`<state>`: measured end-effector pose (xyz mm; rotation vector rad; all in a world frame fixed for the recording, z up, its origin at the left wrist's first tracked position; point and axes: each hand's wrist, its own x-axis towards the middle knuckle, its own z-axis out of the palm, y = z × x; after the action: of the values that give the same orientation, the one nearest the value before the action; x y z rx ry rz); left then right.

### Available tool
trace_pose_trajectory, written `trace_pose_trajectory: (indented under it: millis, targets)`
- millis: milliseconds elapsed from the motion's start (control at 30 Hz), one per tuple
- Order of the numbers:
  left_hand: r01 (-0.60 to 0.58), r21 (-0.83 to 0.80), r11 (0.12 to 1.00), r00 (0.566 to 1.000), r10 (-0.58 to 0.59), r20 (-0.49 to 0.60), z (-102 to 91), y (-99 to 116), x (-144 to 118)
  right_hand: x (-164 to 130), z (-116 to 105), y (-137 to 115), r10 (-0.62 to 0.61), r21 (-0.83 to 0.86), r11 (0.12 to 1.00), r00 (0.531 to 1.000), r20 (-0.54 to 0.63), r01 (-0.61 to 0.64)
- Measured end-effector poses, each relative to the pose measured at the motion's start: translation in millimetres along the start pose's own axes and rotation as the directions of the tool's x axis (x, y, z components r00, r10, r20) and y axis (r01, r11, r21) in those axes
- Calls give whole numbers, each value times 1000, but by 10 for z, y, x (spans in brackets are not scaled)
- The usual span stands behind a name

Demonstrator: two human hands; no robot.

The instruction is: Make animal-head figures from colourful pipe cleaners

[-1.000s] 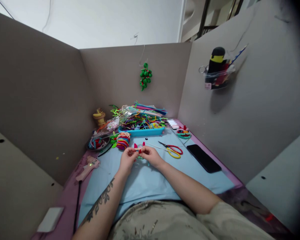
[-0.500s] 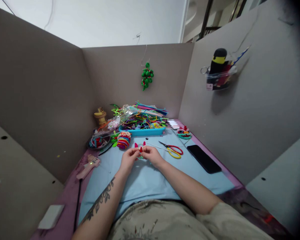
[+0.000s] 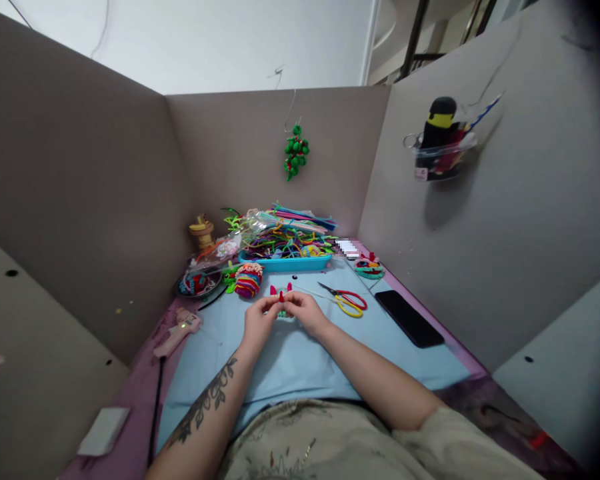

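Note:
Between my hands, over the blue cloth [image 3: 325, 360], is a small red and pale green fuzzy craft piece [image 3: 281, 299] with red pointed tips. My left hand [image 3: 260, 320] pinches it from the left side, fingers closed. From the right, my right hand [image 3: 304, 312] pinches the same piece, its fingertips nearly meeting the left ones. The fingers cover much of the piece, so its full shape is hidden. Just right of my right hand lie scissors [image 3: 349, 301] with one red and one yellow handle, blades pointing away to the left.
A blue tray [image 3: 300, 265] heaped with colourful pipe cleaners stands at the back. Left of it are a striped woolly ball [image 3: 249, 280] and a dark bowl [image 3: 200, 287]. A pink glue gun [image 3: 177, 335] lies at left, a black phone [image 3: 409, 319] at right. Grey partitions [image 3: 275, 127] surround the table.
Both hands stay at nearly the same spot, still pinching the piece. The fingers have shifted slightly around its red tip, and the whole view has moved a little.

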<state>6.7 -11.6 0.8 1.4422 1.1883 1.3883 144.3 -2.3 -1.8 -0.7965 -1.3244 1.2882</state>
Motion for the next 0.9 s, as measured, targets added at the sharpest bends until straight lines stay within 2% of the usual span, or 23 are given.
trace_pose_trajectory:
  millis: [100,333,567,733,900]
  targets:
    - [-36,30,999,999,36,8,-3,7,-10,4,-9,12,-29,-57,998,1000,1,29]
    - [-246,223,943,969,241,53,-10,46,-49,8,-17,49,-104,-173,980,994,-30,97]
    - [-281,275,919,960,275,61,-39,20,-26,-7,-75,89,-220,-323,923,975,7,211]
    - [-303,268,915,953,294,74,-27,20,-24,10,-87,137,-230,-362,906,973,18,221]
    - [-214,195,957,977,207,59,-12,12,-9,7,-66,114,-228,-382,900,974,-3,210]
